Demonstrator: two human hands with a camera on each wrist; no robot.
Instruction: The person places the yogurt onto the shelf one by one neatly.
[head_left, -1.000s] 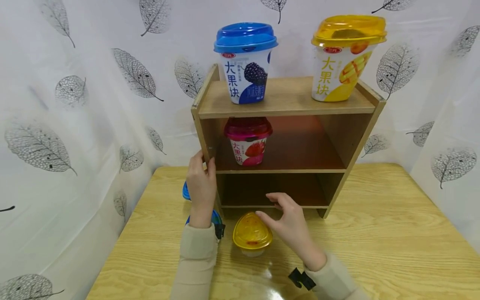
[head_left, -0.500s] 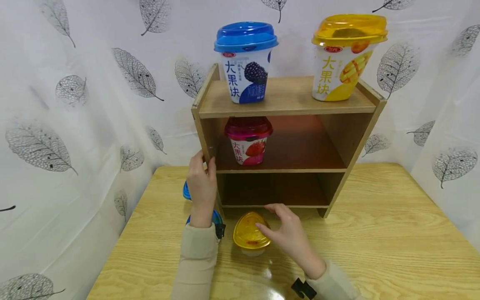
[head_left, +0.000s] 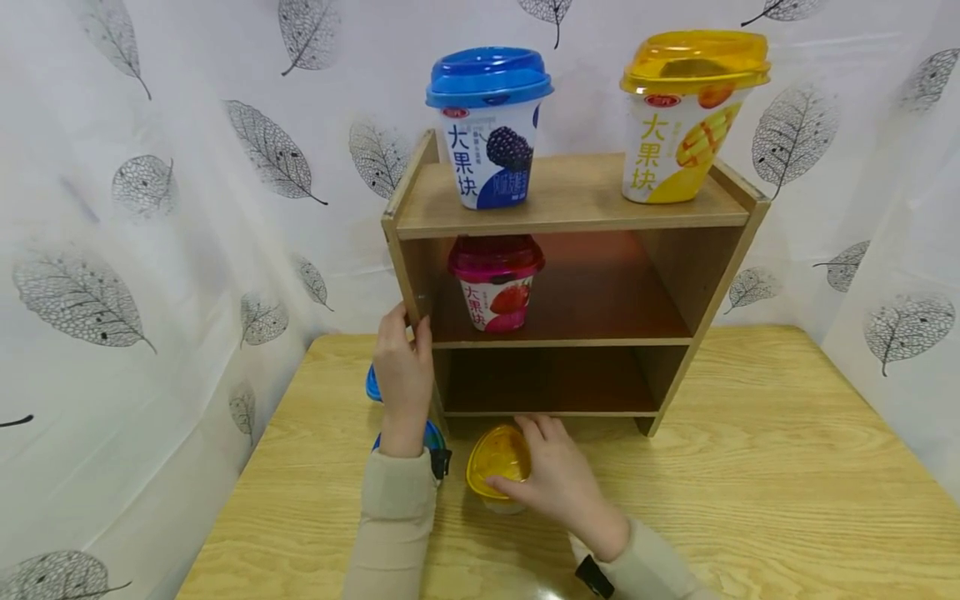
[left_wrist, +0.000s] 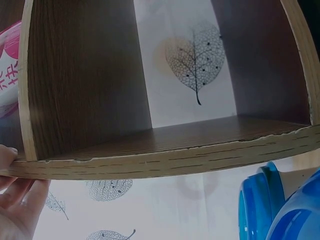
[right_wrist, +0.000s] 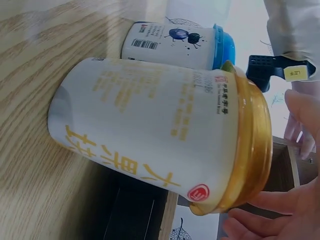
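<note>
My left hand [head_left: 405, 371] grips the left side panel of a small wooden shelf [head_left: 570, 218], thumb inside and fingers outside. In the left wrist view its fingers [left_wrist: 32, 200] wrap that board's edge. My right hand [head_left: 558, 479] is at a yellow-lidded yogurt cup [head_left: 486, 467] standing on the table before the shelf. In the right wrist view the fingertips [right_wrist: 245, 212] are right at the rim of the cup's yellow lid [right_wrist: 252, 145]; the thumb [right_wrist: 302, 112] is spread apart, above the lid. From the head, the hand covers the lid's right part.
A blue-lidded cup [head_left: 491, 125] and a yellow-lidded cup [head_left: 671, 117] stand on the shelf's top. One pink-lidded strawberry cup [head_left: 498, 283] sits on the middle level. Blue lids [head_left: 433, 437] show beside my left forearm, partly hidden. A leaf-print curtain [head_left: 187, 250] hangs behind the table [head_left: 787, 467].
My right hand has moved left and down onto the yellow-lidded cup, from beside it to over its lid. The left hand keeps its hold on the shelf panel.
</note>
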